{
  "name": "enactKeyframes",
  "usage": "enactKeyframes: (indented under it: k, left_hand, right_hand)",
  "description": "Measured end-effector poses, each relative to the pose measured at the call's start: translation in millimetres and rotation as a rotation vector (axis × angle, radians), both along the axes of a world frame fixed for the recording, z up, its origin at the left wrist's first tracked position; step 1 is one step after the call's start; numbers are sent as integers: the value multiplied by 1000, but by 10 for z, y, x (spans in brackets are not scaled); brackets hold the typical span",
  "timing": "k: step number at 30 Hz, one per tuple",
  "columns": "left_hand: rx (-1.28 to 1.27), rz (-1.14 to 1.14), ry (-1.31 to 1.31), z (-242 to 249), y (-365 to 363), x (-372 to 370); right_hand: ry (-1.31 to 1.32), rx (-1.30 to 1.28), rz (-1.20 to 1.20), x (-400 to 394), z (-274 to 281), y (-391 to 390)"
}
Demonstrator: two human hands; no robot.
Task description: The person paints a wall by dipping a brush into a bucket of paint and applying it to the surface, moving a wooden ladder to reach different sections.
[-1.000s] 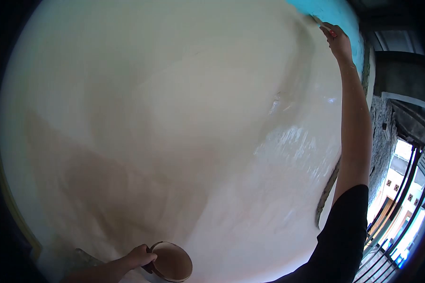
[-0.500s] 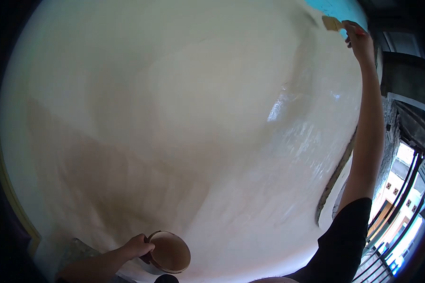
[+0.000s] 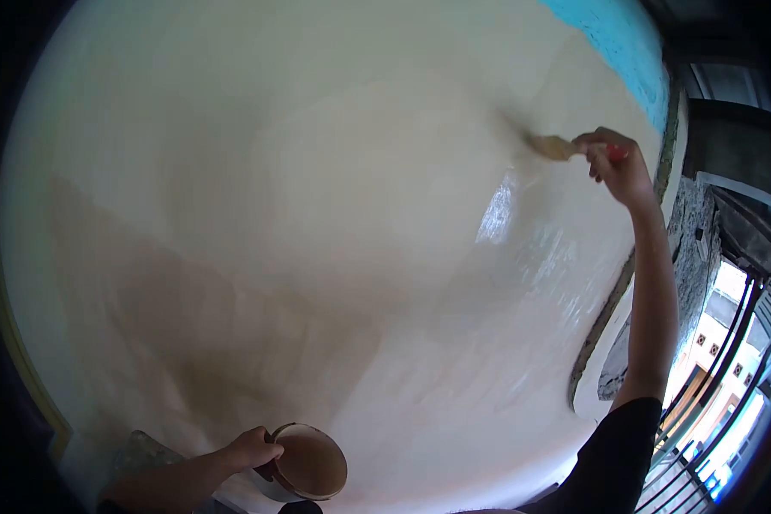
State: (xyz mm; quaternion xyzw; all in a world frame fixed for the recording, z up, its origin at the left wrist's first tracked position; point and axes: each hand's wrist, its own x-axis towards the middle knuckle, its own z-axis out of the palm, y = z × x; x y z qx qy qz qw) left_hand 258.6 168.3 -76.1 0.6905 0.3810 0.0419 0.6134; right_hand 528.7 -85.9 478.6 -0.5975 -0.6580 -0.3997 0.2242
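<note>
My right hand (image 3: 617, 163) is closed around the red handle of a paintbrush (image 3: 554, 147), its bristles against or close to the cream-coloured wall (image 3: 360, 188). Wet, shiny streaks show on the wall just below the brush. Low in the view, my left hand (image 3: 253, 449) grips the rim or handle side of a round paint pot (image 3: 310, 463). The pot's opening faces me, and its inside looks brownish-cream. Up at the top right, a patch of bright blue paint (image 3: 621, 51) borders the cream coat.
At the right, the wall ends in a rough, broken edge (image 3: 604, 330) with grey masonry (image 3: 692, 231) beyond. Dark metal railings (image 3: 715, 377) and a bright building lie farther right. A yellowish trim strip (image 3: 26, 360) runs down the left side.
My right hand has brought the brush down and to the left, away from the blue patch, and more of the blue now shows. My left hand and the pot have hardly moved.
</note>
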Motion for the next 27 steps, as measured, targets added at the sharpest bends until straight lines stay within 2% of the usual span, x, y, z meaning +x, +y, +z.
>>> enactKeyframes:
  k: [2, 3, 6, 8, 10, 13, 14, 16, 18, 20, 22, 23, 24, 25, 27]
  left_hand:
    - [63, -18, -7, 55, -25, 6]
    - [129, -28, -22, 69, -33, -12]
    - [41, -2, -38, 12, 0, -1]
    - [63, -18, -56, -11, -2, -6]
    - [86, -11, -46, -66, 33, 20]
    - [187, -27, -64, -233, 86, 55]
    - [182, -36, -53, -125, 30, 29]
    - [18, 20, -78, 198, -106, -20]
    - [15, 13, -80, 119, -78, -2]
    - [74, 20, -72, 177, -90, -3]
    - [112, 16, -41, 209, -104, -9]
    - [101, 17, -35, 182, -89, -4]
    - [92, 18, -33, 128, -64, 11]
    - [236, 3, -45, -69, 15, 42]
    - [237, 2, -19, 120, -57, 18]
  right_hand:
    - [109, -74, 89, -111, -348, -33]
    - [71, -157, 90, -132, -604, -9]
    - [128, -438, 89, -48, -1331, 164]
    - [49, -524, -29, 17, -1601, 243]
    - [100, -475, 11, 160, -1585, 207]
    - [236, -152, 66, 421, -1172, 170]
    - [243, -34, 96, 491, -987, 157]
    - [124, 152, 121, 537, -616, 126]
    - [-65, 291, 196, 461, -374, 98]
    - [-430, 456, 99, 318, -268, 105]
    - [-532, 499, 27, 336, -311, 207]
    - [-550, 414, 41, 379, -436, 251]
    - [-572, 332, 57, 428, -610, 303]
    - [-583, 268, -33, 395, -902, 327]
    - [-569, 88, -15, 449, -1424, 338]
